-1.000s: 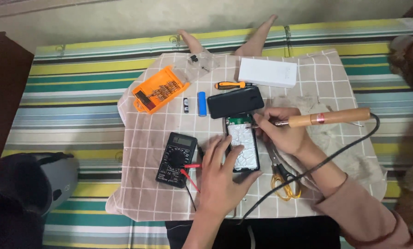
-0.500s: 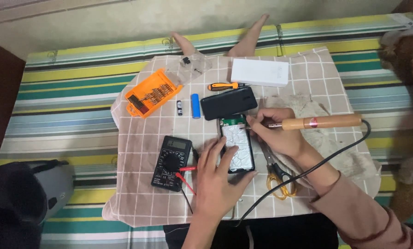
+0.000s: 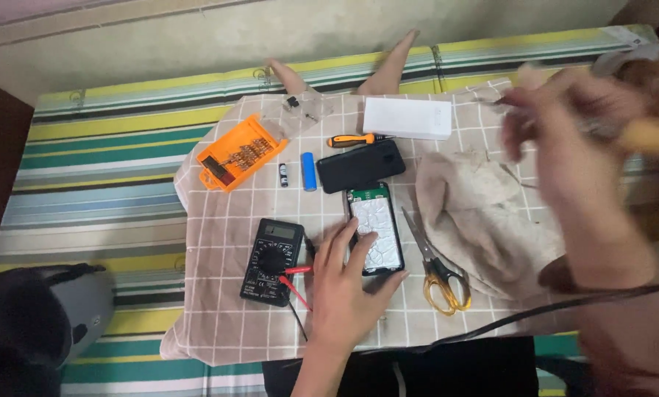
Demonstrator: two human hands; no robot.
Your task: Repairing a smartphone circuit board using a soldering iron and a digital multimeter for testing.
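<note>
My left hand [image 3: 344, 294] rests flat on the checked cloth, fingers spread, its fingertips on the lower left edge of an opened black device [image 3: 376, 228] with a green board and a silvery cell showing. My right hand [image 3: 565, 140] is raised at the upper right and blurred by motion, shut on a soldering iron with a wooden handle [image 3: 649, 136]. Its black cord [image 3: 535, 312] trails across the lower right. A black back cover [image 3: 360, 166] lies just above the device. A black multimeter [image 3: 272, 261] with red and black probes sits left of my left hand.
Yellow-handled scissors [image 3: 436, 268] and a crumpled beige cloth [image 3: 484, 213] lie right of the device. Farther back are a white box [image 3: 407, 117], an orange screwdriver [image 3: 355, 140], a blue battery [image 3: 310, 170] and an orange bit case [image 3: 241, 152]. A dark helmet [image 3: 43, 316] sits lower left.
My right hand has lifted the soldering iron off the device and swung it up to the right. My left hand has stayed beside the device.
</note>
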